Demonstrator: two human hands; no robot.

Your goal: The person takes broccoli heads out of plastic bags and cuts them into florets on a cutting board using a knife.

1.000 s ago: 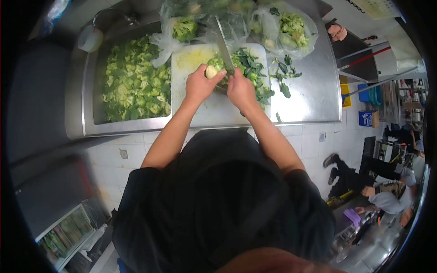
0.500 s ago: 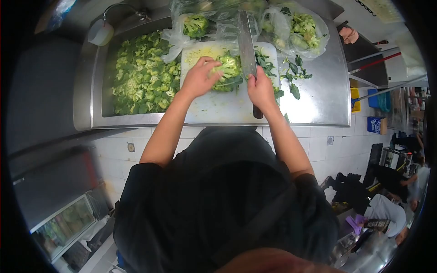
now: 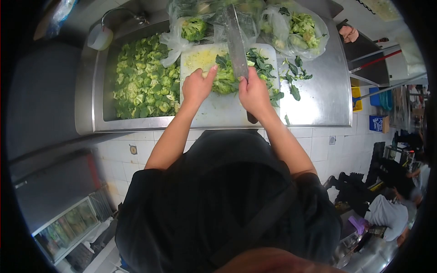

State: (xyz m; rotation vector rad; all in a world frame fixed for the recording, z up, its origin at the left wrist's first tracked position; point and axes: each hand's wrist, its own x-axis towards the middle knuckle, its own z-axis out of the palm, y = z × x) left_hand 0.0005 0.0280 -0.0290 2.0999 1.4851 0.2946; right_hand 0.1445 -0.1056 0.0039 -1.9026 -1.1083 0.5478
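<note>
Pale-green broccoli florets [image 3: 145, 84] are filling the steel sink [image 3: 96, 86] on my left. My left fingers [image 3: 211, 73] are grasping a leafy green broccoli head [image 3: 224, 83] on the white plastic cutting board [image 3: 214, 113], seemingly steadying it; my right fingers [image 3: 243, 86] are gripping a dark-handled steel knife [image 3: 235, 43], presumably controlling its blade. Rightward, a blue box [image 3: 376, 123] is bearing unreadable white print.

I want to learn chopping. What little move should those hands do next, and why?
Perhaps the right hand should press the knife gently down through the broccoli, because the knife lies across the broccoli's right side while the left hand holds its left end over the cutting board. I can't tell how deep the knife is.
</note>
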